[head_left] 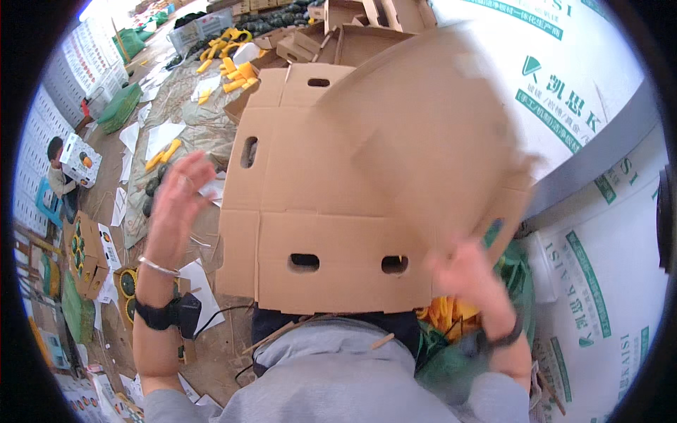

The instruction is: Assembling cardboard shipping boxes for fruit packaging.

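A flat brown cardboard box blank with oval hand holes and crease lines lies in front of my body. Above its right side a second cardboard sheet is tilted up and smeared by motion. My right hand is at the lower end of that sheet and appears to grip it, though its fingers are blurred. To the left of the blank my left hand is raised, empty, with fingers apart and touching nothing. A dark band and a bracelet are on my left wrist.
Yellow foam pieces and dark green round fruit lie on a ground sheet ahead. Open cardboard boxes stand at the back. White printed panels rise on the right. At far left a person holds a white box.
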### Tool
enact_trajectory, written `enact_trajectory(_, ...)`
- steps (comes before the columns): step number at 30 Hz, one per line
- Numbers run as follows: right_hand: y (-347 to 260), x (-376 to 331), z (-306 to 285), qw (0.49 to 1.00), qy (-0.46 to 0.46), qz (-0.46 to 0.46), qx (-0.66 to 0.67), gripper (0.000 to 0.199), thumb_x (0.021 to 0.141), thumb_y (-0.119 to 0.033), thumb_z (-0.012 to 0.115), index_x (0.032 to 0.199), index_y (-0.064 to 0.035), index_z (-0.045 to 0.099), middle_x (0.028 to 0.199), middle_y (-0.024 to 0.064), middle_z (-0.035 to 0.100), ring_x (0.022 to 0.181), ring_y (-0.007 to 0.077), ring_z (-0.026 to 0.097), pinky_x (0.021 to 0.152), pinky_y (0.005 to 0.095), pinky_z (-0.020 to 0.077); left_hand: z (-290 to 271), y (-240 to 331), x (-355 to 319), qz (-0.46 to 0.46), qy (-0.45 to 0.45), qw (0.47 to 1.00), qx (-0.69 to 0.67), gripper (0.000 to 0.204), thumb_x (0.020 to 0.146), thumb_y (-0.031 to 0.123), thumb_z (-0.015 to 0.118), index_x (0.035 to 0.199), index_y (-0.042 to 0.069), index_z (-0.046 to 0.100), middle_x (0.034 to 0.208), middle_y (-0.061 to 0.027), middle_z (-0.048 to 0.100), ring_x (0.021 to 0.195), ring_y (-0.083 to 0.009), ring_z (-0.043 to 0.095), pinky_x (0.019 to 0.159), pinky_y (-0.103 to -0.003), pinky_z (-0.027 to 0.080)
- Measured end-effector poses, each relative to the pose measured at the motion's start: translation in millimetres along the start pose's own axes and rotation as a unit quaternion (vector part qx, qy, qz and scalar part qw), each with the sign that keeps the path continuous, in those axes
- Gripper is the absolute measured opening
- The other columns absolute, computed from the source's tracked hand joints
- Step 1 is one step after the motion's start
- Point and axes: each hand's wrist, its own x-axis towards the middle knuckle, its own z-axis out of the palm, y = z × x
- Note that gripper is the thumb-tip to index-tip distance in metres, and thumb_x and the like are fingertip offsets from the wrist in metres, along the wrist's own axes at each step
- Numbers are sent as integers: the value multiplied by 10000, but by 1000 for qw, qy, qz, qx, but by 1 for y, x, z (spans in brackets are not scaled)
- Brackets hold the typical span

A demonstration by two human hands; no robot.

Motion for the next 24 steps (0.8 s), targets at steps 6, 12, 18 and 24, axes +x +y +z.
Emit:
enact_trajectory(6,-11,-3,1,791,-79,112,597,518,881,-268,534,1299,10,405,1307,128,465,1223,227,430,994,392,359,-29,-20,-19,-130,-23,990,-49,576,901,362,482,1371,99,277,1270,-81,453,1124,-174,481,893,-308,445)
enact_trajectory(12,44,63,76,896,10,57,440,457,943,-275,349,1272,36,417,1269,124,478,1179,216,435,1004,352,311,-10,-46,-6,-149,-20,983,-106,453,895,322,489,1208,-4,452,1225,-88,503,1059,-146,519,849,-272,456)
enact_trajectory(18,63,68,105,812,106,139,557,329,955,-274,374,1107,-21,521,1061,70,540,1006,155,484,918,296,370,-91,-98,-28,28,72,997,-4,501,896,382,510,1272,60,433,1287,-89,469,1181,-195,444,1004,-347,338)
enact_trajectory(24,131,79,84,807,-120,191,546,367,932,-306,455,1122,-6,546,1128,68,563,1021,147,510,903,282,390,-69,-71,2,-120,-112,973,-161,625,850,559,480,1205,45,496,1198,-60,524,1066,-175,507,938,-342,395)
